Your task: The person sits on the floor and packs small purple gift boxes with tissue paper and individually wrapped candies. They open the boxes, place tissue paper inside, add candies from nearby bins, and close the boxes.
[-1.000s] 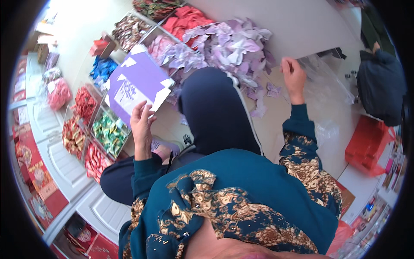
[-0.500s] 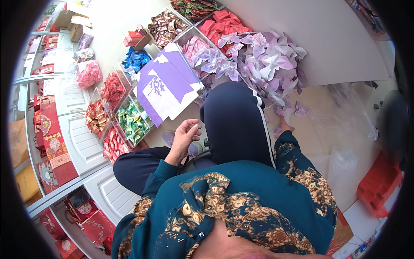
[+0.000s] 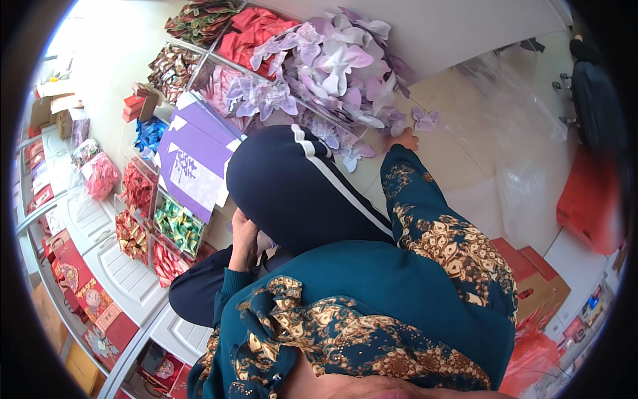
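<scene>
My right hand [image 3: 403,140] reaches down to the floor beside a heap of pale lilac and white butterfly-shaped pieces [image 3: 345,70]. Its fingers look spread, with nothing visible in them. A single butterfly-shaped piece [image 3: 425,120] lies on the tiles just beyond it. My left hand [image 3: 244,238] rests low against the inner side of my raised knee [image 3: 286,179], which hides its fingers. Left of that knee, a stack of purple and white printed cardboard sheets [image 3: 196,143] lies across clear divided trays.
The clear trays hold red packets [image 3: 256,36], green packets [image 3: 178,225], blue packets [image 3: 150,134] and brown packets [image 3: 174,72]. White cabinets [image 3: 123,263] line the left. Clear plastic film [image 3: 525,166] lies on the floor at right, near a red container [image 3: 588,206] and a cardboard box [image 3: 528,279].
The view has swung right, so the trays and heap appear farther left. My left hand has lowered behind the knee. My right hand has come more into sight on the floor.
</scene>
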Motion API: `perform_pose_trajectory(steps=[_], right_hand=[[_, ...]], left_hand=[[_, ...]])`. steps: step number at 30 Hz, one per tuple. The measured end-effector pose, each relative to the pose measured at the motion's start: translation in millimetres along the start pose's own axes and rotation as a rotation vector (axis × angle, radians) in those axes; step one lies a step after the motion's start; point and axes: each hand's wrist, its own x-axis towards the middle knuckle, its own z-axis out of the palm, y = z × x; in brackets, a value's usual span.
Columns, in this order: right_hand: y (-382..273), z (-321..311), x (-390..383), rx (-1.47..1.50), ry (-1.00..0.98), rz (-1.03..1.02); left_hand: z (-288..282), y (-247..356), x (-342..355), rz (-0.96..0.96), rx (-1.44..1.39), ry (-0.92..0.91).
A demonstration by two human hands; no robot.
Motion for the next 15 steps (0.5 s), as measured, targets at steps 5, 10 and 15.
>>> perform_pose_trajectory(steps=[5, 10, 15], right_hand=[[29, 3, 17, 0.382, -0.094, -0.159], [57, -26, 9, 0.794, -0.245, 0.046], [35, -25, 29, 0.875, -0.058, -0.328]], left_hand=[[-2, -5, 7, -0.014, 0.095, 0.007], [-6, -15, 15, 0.017, 0.111, -0.008], [-12, -28, 19, 0.064, 0.111, -0.036]])
